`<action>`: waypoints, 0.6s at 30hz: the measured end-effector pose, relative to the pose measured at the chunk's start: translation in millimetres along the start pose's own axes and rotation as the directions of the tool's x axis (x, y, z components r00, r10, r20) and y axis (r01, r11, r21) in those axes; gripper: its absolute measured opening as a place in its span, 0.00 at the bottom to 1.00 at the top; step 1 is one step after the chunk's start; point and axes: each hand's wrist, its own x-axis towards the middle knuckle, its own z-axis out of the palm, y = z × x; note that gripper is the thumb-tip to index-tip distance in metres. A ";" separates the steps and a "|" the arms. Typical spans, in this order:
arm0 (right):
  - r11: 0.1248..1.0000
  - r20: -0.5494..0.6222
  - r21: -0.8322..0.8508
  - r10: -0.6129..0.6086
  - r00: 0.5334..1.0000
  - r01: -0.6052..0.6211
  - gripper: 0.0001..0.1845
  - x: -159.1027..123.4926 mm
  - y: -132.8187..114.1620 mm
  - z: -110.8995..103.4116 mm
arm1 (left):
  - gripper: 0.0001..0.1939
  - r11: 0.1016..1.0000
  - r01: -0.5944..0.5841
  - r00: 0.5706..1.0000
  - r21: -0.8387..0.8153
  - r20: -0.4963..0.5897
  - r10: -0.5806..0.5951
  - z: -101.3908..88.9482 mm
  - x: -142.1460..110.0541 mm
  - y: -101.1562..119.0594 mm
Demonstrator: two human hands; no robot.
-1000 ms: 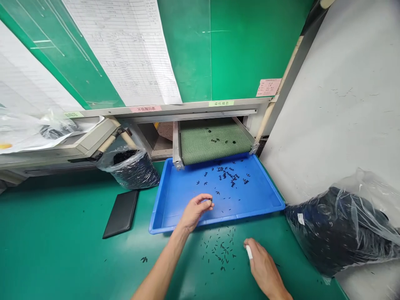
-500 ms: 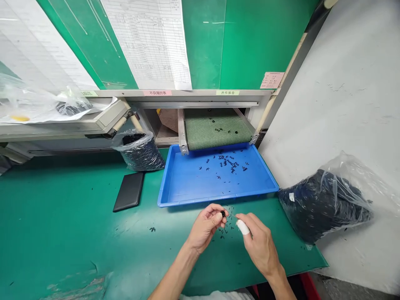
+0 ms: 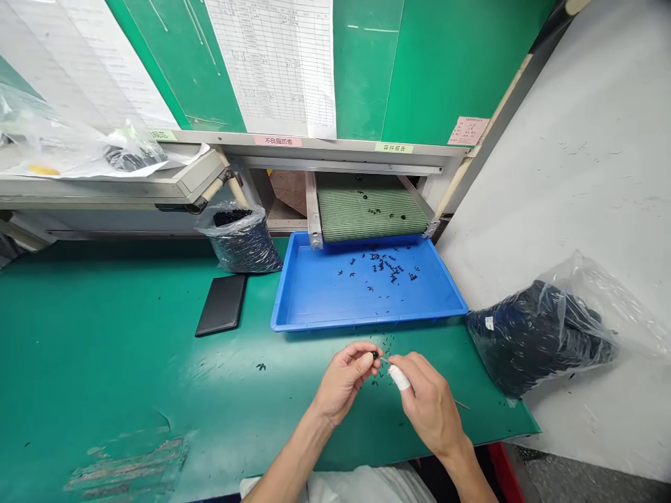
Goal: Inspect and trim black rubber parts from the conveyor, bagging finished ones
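Observation:
My left hand (image 3: 340, 384) pinches a small round black part (image 3: 374, 355) between thumb and fingertips, just in front of the blue tray. Closed around a thin metal rod-like tool (image 3: 462, 405) is my right hand (image 3: 427, 402), its thumb wrapped in white. The tool's tip points at the black part; whether it touches cannot be made out. Its rear end sticks out behind the hand. Tiny black bits (image 3: 386, 344) lie scattered on the green table under and between my hands.
Small black pieces lie in the blue tray (image 3: 314, 318), below a green conveyor belt (image 3: 346, 216). On the left are an open bag of black parts (image 3: 246, 241) and a black wallet-like case (image 3: 223, 304). A full clear bag (image 3: 539, 342) leans by the right wall.
My right hand has moved left, bringing the tool tip up to the black part. The left hand stays almost in place. The whole view has shifted slightly.

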 end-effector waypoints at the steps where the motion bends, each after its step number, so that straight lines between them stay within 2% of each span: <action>1: 1.000 0.002 -0.010 -0.009 1.000 0.009 0.14 0.2 -0.1 -0.3 | 0.13 1.000 -0.009 1.000 0.004 -0.001 0.009 -0.7 -0.1 -0.6; 5: 0.998 0.018 -0.046 -0.046 0.999 0.047 0.16 2.2 -0.8 -0.4 | 0.14 0.999 -0.020 1.000 0.046 -0.014 0.020 -3.8 0.3 -2.2; 9: 0.994 0.059 -0.074 -0.071 0.996 0.075 0.17 5.6 -1.2 1.4 | 0.15 0.988 -0.022 0.999 0.155 -0.032 0.027 -8.9 1.4 -2.7; 15: 0.988 0.137 -0.128 -0.070 0.988 0.087 0.20 8.6 0.8 2.4 | 0.14 0.949 -0.058 0.998 0.310 -0.002 0.061 -16.4 2.4 -3.1; 18: 0.988 0.131 -0.115 -0.090 0.987 0.106 0.20 8.3 2.5 1.9 | 0.15 0.929 -0.065 0.998 0.364 0.005 0.068 -17.9 3.1 -3.0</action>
